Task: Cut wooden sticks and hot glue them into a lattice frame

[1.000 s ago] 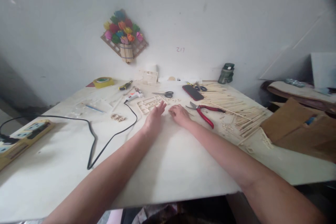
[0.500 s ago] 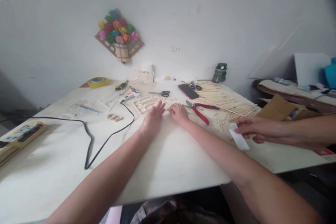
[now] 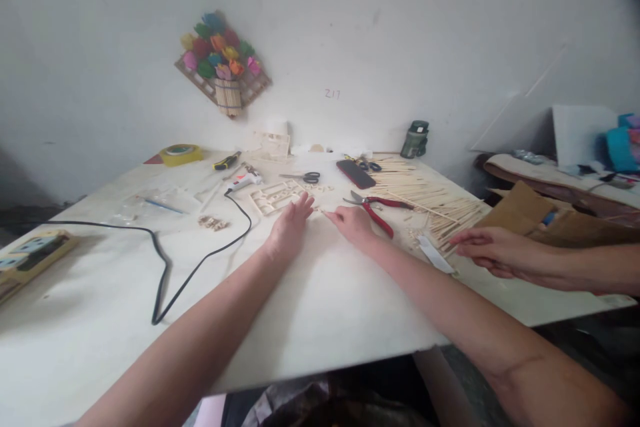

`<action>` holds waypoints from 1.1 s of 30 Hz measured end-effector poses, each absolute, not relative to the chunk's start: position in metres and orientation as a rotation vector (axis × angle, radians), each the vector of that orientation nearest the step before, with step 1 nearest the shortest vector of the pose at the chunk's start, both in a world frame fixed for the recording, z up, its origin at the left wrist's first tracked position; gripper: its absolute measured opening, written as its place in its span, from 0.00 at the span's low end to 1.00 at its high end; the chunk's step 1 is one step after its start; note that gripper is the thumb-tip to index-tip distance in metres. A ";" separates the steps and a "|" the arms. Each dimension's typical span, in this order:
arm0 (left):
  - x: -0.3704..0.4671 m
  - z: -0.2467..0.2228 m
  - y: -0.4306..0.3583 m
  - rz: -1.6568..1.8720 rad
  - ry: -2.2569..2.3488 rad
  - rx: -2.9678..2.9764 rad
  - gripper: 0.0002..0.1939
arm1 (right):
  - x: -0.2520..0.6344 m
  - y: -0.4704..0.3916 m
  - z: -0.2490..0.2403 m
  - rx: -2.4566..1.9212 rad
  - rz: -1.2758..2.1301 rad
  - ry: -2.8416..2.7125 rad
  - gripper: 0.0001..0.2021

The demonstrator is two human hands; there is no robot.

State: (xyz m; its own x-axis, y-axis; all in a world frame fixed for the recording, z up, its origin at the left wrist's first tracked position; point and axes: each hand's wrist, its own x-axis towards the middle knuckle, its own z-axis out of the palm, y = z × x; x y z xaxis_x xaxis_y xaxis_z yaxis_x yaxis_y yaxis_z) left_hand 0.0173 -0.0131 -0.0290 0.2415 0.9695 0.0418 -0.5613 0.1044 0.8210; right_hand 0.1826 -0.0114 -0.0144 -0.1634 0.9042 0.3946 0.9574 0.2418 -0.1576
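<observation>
My left hand [image 3: 291, 223] rests on its edge on the white table, fingers stretched out, beside a wooden lattice frame [image 3: 274, 199]. Facing it, my right hand [image 3: 351, 223] has thumb and finger pinched at a tiny pale wooden piece [image 3: 321, 211]. Small wooden bits [image 3: 213, 222] lie in a pile to the left. Red-handled pruning shears [image 3: 377, 213] lie open just beyond my right hand. A white glue gun [image 3: 245, 180] with a black cord is behind the pile, and scissors [image 3: 305, 177] lie behind the frame.
Another person's hand [image 3: 493, 250] is at the right, near a white strip [image 3: 434, 255]. Thin sticks [image 3: 435, 197] spread behind it, next to a phone [image 3: 356, 173]. A power strip [image 3: 33, 260] is at the left; tape [image 3: 181, 155] and a green bottle [image 3: 415, 140] stand farther back.
My right hand has shifted slightly right, away from my left fingertips. The other person's hand has let go of the white strip, which now lies on the table. The view has shifted slightly.
</observation>
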 end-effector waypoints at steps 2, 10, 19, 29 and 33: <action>0.018 -0.029 -0.013 1.234 0.613 0.852 0.27 | 0.192 -0.017 -0.013 -1.708 -0.192 -2.152 0.20; 0.017 -0.033 -0.013 1.206 0.605 0.927 0.27 | 0.261 -0.030 0.018 -1.824 -0.026 -2.254 0.09; 0.018 -0.034 -0.012 1.206 0.608 0.949 0.27 | 0.319 -0.052 0.049 -2.027 -0.020 -2.311 0.07; 0.016 -0.032 -0.013 1.181 0.618 0.961 0.26 | 0.281 -0.041 0.048 -1.859 -0.093 -2.157 0.11; 0.012 -0.032 -0.012 1.184 0.622 0.974 0.25 | 0.268 -0.036 0.051 -1.945 -0.072 -2.233 0.19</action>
State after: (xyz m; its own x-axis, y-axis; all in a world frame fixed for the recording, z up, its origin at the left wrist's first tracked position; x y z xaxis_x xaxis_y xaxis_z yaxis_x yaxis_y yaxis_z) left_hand 0.0122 -0.0120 -0.0319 0.2921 0.9529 0.0817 -0.4732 0.0697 0.8782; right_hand 0.2677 -0.0360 0.0507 -0.1283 0.9778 0.1659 0.9864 0.1431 -0.0810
